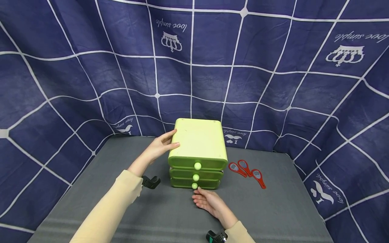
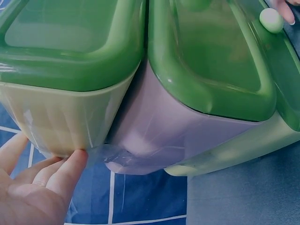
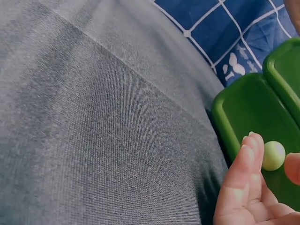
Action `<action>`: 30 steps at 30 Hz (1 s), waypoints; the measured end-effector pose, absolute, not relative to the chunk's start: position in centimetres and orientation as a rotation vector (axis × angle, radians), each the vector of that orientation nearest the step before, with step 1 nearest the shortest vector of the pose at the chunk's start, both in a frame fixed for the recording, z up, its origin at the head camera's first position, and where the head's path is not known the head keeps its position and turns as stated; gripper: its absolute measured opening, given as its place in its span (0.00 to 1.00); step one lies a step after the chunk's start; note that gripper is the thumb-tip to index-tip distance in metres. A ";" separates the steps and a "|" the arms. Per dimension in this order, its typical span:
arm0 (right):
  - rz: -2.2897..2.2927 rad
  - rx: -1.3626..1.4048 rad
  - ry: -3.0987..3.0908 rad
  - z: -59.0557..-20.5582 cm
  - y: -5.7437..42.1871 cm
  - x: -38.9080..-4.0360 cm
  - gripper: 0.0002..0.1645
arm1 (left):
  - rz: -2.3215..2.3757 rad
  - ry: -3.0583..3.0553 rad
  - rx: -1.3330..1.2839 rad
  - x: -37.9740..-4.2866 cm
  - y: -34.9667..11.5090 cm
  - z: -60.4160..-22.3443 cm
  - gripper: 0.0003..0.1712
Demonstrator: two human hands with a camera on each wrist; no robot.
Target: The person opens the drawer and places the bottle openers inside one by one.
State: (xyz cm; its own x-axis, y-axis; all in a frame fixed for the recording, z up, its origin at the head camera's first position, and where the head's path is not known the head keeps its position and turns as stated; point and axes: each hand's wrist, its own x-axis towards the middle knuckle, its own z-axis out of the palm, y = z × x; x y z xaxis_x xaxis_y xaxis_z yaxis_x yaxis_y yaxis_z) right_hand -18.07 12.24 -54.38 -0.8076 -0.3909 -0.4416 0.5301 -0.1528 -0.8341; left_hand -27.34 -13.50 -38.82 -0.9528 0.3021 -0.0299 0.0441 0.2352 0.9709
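Note:
A small three-drawer chest (image 1: 199, 138) with a pale yellow-green top and green drawer fronts stands on the grey cloth. My left hand (image 1: 159, 145) touches its upper left side, fingers extended; in the left wrist view the fingertips (image 2: 77, 157) lie against the top tier's pale wall. Low in front, my right hand (image 1: 209, 202) is at the round light-green knob (image 1: 194, 186) of the bottom drawer. The right wrist view has the fingers (image 3: 241, 176) on one side of that knob and the thumb (image 3: 293, 168) on the other, with a gap at the thumb. All drawers look closed.
Three red flat-handled tools (image 1: 257, 177) with rounded heads lie on the grey cloth (image 1: 282, 202) right of the chest. A blue curtain (image 1: 212, 84) with white lines hangs close behind it. Black wrist straps (image 1: 151, 182) sit at both wrists.

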 end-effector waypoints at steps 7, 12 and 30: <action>-2.053 0.171 1.478 -54.6 11.7 -18.5 0.26 | 1.797 2.290 0.341 -27.3 -13.5 -39.0 0.46; -2.071 0.164 1.461 -54.7 11.0 -19.0 0.26 | 1.793 2.310 0.326 -27.3 -13.6 -39.1 0.46; -2.058 0.192 1.619 -54.8 10.1 -17.3 0.40 | 1.792 2.301 0.339 -27.5 -13.6 -39.0 0.46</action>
